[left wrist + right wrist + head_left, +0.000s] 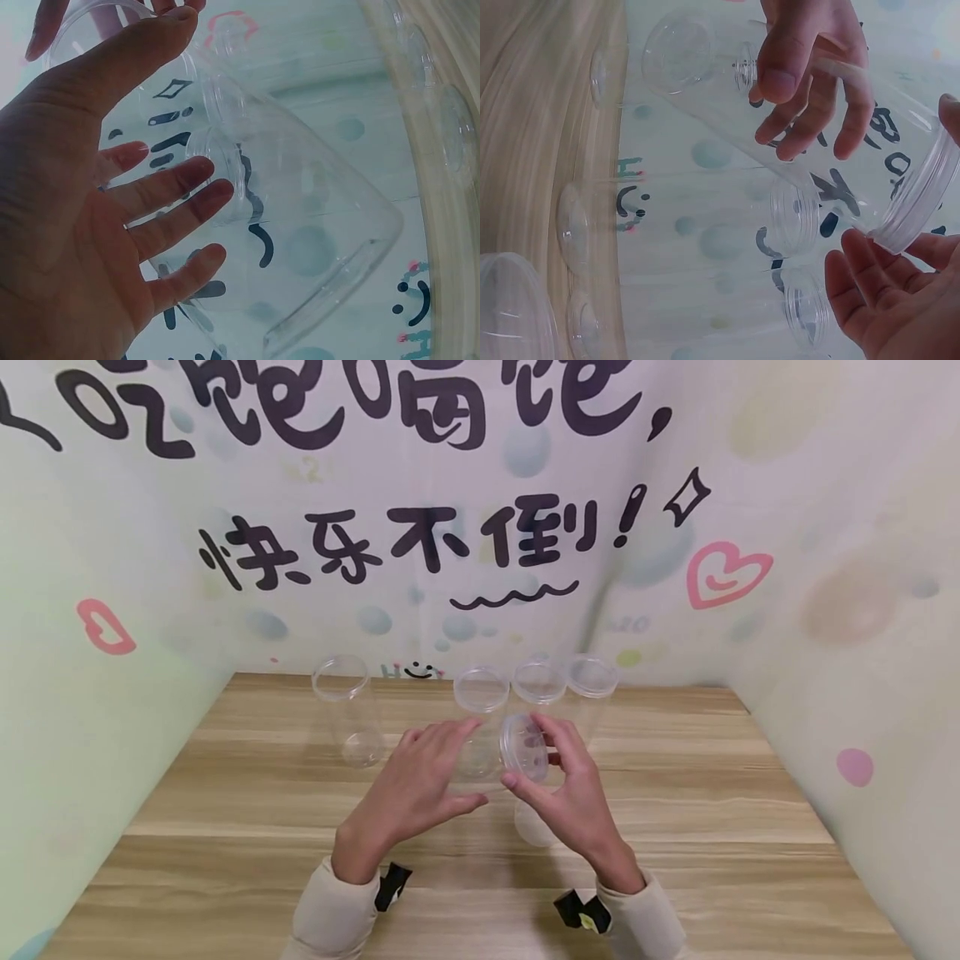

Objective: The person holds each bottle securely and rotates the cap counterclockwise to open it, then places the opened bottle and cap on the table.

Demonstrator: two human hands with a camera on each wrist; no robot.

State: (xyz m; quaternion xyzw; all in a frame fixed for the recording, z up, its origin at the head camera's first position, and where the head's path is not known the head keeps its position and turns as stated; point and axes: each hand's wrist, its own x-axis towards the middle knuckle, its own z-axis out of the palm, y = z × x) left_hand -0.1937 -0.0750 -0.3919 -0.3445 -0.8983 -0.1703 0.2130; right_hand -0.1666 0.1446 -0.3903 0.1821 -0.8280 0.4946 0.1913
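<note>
A clear plastic jar point(900, 195) is tilted between the two hands, its ribbed rim end up toward the right and its base down toward the left. My right hand point(573, 789) grips that rim end, thumb on one side and fingers on the other. Around the jar's body, my left hand point(412, 785) has its thumb and fingers spread wide, with the fingers fairly straight. In the left wrist view its fingers point(180, 191) overlap the clear wall. A round clear lid point(534, 824) lies on the table below the right hand.
Several clear jars stand at the back of the wooden table point(240, 877): one jar point(341, 681) at left, others such as this jar point(482, 689) in a row right of centre. A printed cloth wall point(412, 468) rises behind them and on both sides.
</note>
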